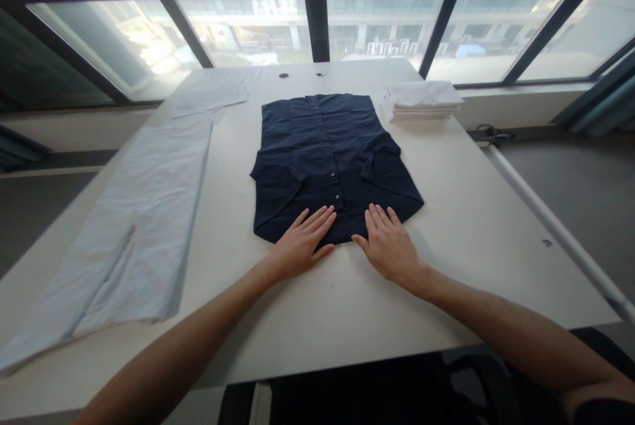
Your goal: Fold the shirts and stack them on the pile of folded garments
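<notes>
A dark navy buttoned shirt point(317, 141) lies flat on the white table, its sleeves folded inward over the body. A line of small buttons runs down its middle. My left hand point(302, 242) rests flat on the near edge of the shirt, fingers stretched forward and thumb pointing right. On the near edge too, further right, lies my right hand point(389, 243), palm down with its fingers extended. Neither hand grasps the cloth; both press on it from above. The shirt's underside is hidden.
Along the left of the table point(228, 306) lies a long white cloth point(143, 213), with white papers point(208, 94) beyond it. A stack of folded white cloths point(421, 100) stands at the back right. Windows line the far side; a pale pole point(555, 220) runs beside the right edge.
</notes>
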`<move>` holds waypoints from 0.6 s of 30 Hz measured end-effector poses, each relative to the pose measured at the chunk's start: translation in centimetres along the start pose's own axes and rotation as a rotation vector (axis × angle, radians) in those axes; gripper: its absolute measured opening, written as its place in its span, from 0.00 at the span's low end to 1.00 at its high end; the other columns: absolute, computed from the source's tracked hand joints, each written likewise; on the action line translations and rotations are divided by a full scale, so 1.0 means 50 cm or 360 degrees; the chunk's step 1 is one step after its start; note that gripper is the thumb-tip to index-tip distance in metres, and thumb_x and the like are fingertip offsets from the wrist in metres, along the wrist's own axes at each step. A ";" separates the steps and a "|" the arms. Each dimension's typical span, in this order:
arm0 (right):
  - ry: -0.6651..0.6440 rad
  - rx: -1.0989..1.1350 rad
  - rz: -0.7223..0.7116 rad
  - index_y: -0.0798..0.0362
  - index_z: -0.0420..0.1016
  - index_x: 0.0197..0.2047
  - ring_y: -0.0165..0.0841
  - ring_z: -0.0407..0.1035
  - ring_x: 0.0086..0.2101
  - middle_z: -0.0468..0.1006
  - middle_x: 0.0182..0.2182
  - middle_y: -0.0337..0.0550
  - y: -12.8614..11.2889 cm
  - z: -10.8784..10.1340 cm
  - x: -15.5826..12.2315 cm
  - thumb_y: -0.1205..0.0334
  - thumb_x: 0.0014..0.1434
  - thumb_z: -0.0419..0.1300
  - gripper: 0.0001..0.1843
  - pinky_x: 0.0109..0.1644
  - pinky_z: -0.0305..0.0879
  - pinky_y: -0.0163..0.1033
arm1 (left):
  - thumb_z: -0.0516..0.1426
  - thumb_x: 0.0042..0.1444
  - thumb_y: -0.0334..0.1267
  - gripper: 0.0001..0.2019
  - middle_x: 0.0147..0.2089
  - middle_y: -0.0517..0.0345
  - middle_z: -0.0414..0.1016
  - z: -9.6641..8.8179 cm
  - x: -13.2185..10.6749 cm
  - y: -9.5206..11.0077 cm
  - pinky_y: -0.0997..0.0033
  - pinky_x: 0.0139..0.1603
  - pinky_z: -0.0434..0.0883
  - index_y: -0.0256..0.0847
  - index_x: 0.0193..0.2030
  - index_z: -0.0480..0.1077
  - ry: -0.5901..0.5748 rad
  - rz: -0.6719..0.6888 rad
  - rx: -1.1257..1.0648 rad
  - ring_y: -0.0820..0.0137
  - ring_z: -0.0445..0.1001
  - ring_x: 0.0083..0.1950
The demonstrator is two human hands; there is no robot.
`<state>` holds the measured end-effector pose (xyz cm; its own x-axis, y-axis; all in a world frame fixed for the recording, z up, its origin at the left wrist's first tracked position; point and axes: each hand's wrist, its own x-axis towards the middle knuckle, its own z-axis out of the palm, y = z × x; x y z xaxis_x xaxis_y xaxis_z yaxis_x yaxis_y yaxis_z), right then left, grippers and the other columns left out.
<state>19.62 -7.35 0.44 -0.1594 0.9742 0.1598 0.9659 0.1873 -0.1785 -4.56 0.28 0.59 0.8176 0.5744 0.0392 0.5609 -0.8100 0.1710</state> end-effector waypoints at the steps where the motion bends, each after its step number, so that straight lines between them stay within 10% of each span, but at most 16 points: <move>1: 0.0004 0.0017 0.0015 0.75 0.65 0.69 0.55 0.59 0.69 0.64 0.68 0.73 0.005 -0.001 0.004 0.46 0.75 0.45 0.39 0.75 0.49 0.61 | 0.45 0.73 0.56 0.36 0.80 0.49 0.48 0.000 0.000 0.000 0.48 0.79 0.47 0.43 0.81 0.43 -0.0003 -0.0002 0.0001 0.59 0.47 0.81; 11: -0.0160 0.0245 -0.0415 0.52 0.52 0.78 0.42 0.42 0.75 0.50 0.76 0.49 0.043 0.011 0.052 0.54 0.75 0.47 0.32 0.77 0.43 0.59 | 0.45 0.73 0.57 0.34 0.81 0.53 0.45 0.005 0.000 -0.003 0.47 0.79 0.46 0.48 0.81 0.44 -0.0008 0.0017 0.0024 0.59 0.45 0.81; 18: -0.0189 0.0154 -0.0199 0.56 0.52 0.78 0.42 0.40 0.75 0.49 0.76 0.52 0.086 0.020 0.066 0.49 0.76 0.42 0.34 0.77 0.40 0.59 | 0.45 0.73 0.58 0.34 0.81 0.54 0.46 0.003 0.000 -0.003 0.47 0.79 0.46 0.50 0.81 0.43 0.0000 0.0028 0.0005 0.59 0.45 0.81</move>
<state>23.04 -3.22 -0.75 -0.3052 0.9496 0.0716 0.9140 0.3132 -0.2579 -4.59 0.38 0.43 0.8274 0.5600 0.0421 0.5468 -0.8205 0.1671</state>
